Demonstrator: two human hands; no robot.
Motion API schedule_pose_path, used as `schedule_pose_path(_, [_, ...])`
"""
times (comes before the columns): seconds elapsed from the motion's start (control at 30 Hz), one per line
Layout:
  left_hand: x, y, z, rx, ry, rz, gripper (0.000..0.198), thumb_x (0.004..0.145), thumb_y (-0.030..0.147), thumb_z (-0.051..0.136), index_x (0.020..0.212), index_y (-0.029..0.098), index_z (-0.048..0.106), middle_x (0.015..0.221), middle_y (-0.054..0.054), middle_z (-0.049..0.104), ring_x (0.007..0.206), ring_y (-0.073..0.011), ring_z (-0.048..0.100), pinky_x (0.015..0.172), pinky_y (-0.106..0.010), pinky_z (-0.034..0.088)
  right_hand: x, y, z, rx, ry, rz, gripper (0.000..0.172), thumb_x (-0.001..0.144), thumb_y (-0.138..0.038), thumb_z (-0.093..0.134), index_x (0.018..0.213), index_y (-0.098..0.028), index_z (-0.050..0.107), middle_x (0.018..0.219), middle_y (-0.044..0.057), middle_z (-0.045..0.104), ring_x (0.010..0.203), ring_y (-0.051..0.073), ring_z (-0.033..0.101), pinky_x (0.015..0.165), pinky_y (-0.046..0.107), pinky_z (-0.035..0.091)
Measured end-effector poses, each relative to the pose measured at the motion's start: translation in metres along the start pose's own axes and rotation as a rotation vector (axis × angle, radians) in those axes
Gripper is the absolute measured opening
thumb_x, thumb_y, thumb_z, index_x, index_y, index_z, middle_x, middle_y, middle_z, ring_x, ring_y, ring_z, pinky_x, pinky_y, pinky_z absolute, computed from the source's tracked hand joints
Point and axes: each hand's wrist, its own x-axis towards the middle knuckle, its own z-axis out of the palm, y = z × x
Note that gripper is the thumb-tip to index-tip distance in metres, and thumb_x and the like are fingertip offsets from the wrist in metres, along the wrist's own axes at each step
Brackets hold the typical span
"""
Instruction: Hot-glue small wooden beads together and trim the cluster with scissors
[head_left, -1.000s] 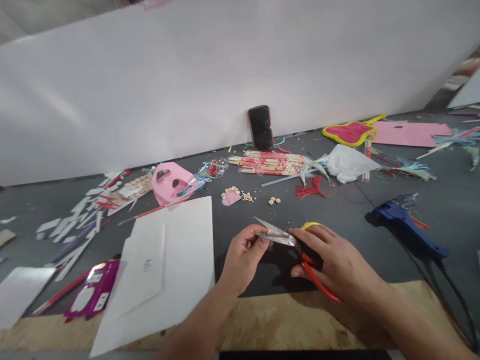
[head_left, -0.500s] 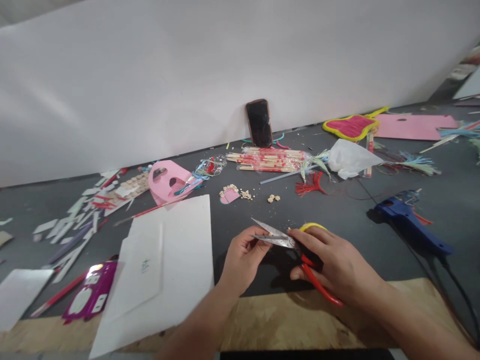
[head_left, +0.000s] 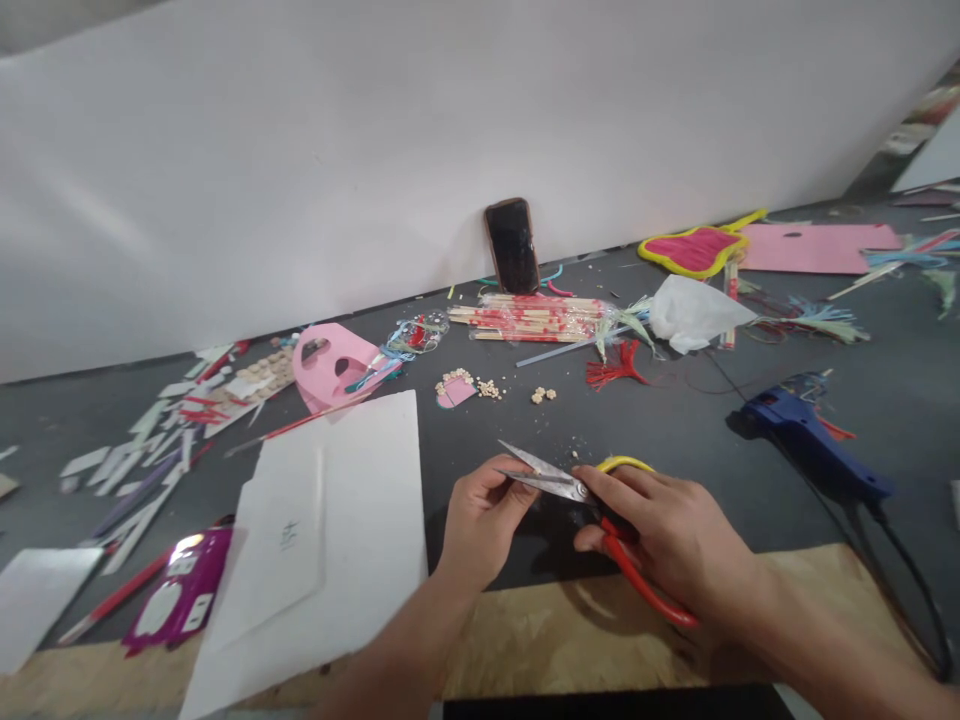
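Observation:
My right hand (head_left: 667, 525) holds a pair of scissors (head_left: 559, 484) with one red and one yellow handle. The blades are parted and point left, over the fingers of my left hand (head_left: 480, 525). Those fingers are pinched together at the blades, and whatever small piece sits between them is mostly hidden. Beyond the hands lies a pink heart-shaped piece (head_left: 454, 392) edged with small pale beads or cut bits. A little pile of loose pale bits (head_left: 489, 389) is beside it, and a few flower-like clusters (head_left: 544, 395) lie farther right.
Packed red-and-pale sticks (head_left: 540, 318) lie before a leaning phone (head_left: 513, 245). To the right are a blue glue gun (head_left: 817, 440) with its cord, a red tassel (head_left: 619, 367) and a white bag (head_left: 694, 315). White sheets (head_left: 367, 520), a purple packet (head_left: 180, 590) and scraps occupy the left.
The view has shifted slightly. Both hands stay in nearly the same pose, and the red scissor handle sits a little lower and farther right.

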Motion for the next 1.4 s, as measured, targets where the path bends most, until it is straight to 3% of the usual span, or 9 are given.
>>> schedule_pose_path(0.27, [-0.002,-0.003,-0.002,0.159,0.055,0.103,0.008,0.080,0.026,0.066,0.075,0.020,0.069,0.077,-0.002,0.067,0.074,-0.0161,0.060,0.070,-0.025,0.046,0.001,0.003,0.005,-0.043,0.034,-0.004,0.050,0.093,-0.055,0.038,0.122,-0.017,0.054,0.092,0.011,0.069,0.077,0.023,0.068,0.061,0.031,0.050])
schedule_pose_path(0.57, [0.000,0.001,-0.004,0.198,0.054,0.241,0.006,0.077,0.019,0.065,0.073,0.019,0.069,0.074,-0.002,0.070,0.070,-0.0151,0.064,0.067,-0.024,0.049,0.004,-0.002,-0.003,-0.038,0.014,0.018,0.058,0.084,-0.058,0.053,0.123,-0.016,0.053,0.102,0.013,0.066,0.092,0.029,0.061,0.070,0.039,0.053])
schedule_pose_path(0.73, [0.002,0.006,-0.007,0.187,-0.042,0.157,0.005,0.073,0.016,0.066,0.071,0.017,0.070,0.074,-0.003,0.070,0.069,-0.0155,0.064,0.065,-0.023,0.049,0.003,-0.002,-0.003,-0.028,0.002,0.000,0.065,0.081,-0.066,0.052,0.123,-0.016,0.054,0.099,0.012,0.067,0.090,0.028,0.062,0.070,0.039,0.053])
schedule_pose_path(0.9, [0.003,0.007,-0.007,0.157,-0.064,0.082,0.005,0.073,0.017,0.067,0.070,0.016,0.071,0.073,-0.002,0.070,0.070,-0.0148,0.063,0.066,-0.022,0.048,0.000,0.000,0.001,-0.037,0.020,-0.027,0.056,0.089,-0.060,0.042,0.120,-0.015,0.056,0.092,0.010,0.069,0.081,0.025,0.066,0.064,0.034,0.052])
schedule_pose_path(1.13, [0.001,0.005,-0.004,0.200,-0.040,0.089,0.013,0.080,0.024,0.064,0.073,0.015,0.070,0.075,-0.003,0.069,0.072,-0.0153,0.063,0.068,-0.023,0.048,-0.001,-0.001,0.002,-0.120,0.039,0.001,0.053,0.093,-0.058,0.034,0.112,-0.016,0.060,0.079,0.008,0.070,0.068,0.023,0.068,0.054,0.032,0.047])
schedule_pose_path(1.4, [0.003,-0.002,-0.002,0.228,0.068,0.187,0.007,0.078,0.024,0.067,0.075,0.017,0.068,0.079,-0.002,0.070,0.077,-0.0141,0.063,0.072,-0.022,0.049,0.002,-0.001,0.004,-0.115,0.055,0.017,0.055,0.092,-0.060,0.034,0.116,-0.017,0.058,0.090,0.010,0.070,0.081,0.024,0.067,0.061,0.032,0.049])
